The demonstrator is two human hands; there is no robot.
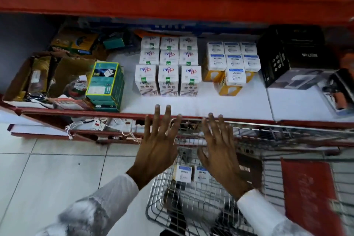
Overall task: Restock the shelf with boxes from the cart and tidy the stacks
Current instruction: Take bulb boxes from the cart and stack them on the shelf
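My left hand (156, 143) and my right hand (220, 149) hover open, fingers spread, over the shelf's front edge and the wire cart (191, 201); neither holds anything. On the white shelf (201, 103) stands a neat block of white boxes with a pink logo (168, 67). To its right is a stack of white-and-blue boxes (232, 61) resting on yellow boxes (228, 88). Two more white-and-blue boxes (190, 173) lie in the cart below my hands.
A green-and-yellow box stack (105, 82) and cluttered cardboard packs (47, 74) sit at the shelf's left. Black boxes (291, 53) stand at the right. A red beam (172, 4) runs overhead. A red panel (306, 197) lies on the cart. White floor tiles (47, 174) spread at the left.
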